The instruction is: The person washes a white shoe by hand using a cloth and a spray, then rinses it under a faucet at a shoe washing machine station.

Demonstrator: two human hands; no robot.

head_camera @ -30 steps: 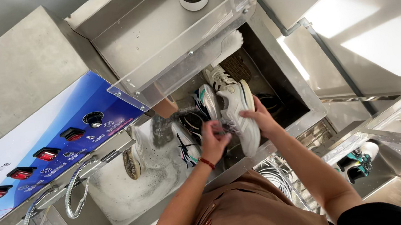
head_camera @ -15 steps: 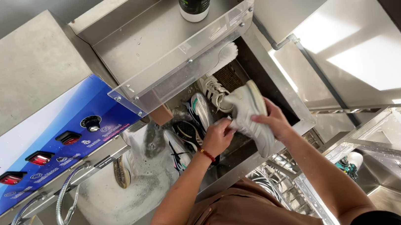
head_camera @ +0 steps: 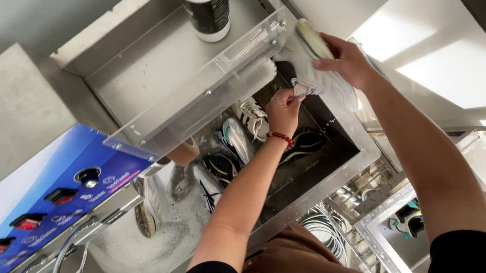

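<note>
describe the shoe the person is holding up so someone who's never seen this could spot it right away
Start at the steel wash basin below the clear plastic shelf. At the basin's far right corner, a white sneaker is raised above the rim, gripped by the right hand at its sole and the left hand near its laces. The other shoes all lie down in the basin; this one alone is lifted in both hands.

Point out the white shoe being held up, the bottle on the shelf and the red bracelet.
white shoe (head_camera: pixel 322 80), head view, on its side panel.
bottle (head_camera: pixel 205 8), head view, on its dark label.
red bracelet (head_camera: pixel 280 137), head view, on the beads at the wrist.
</note>
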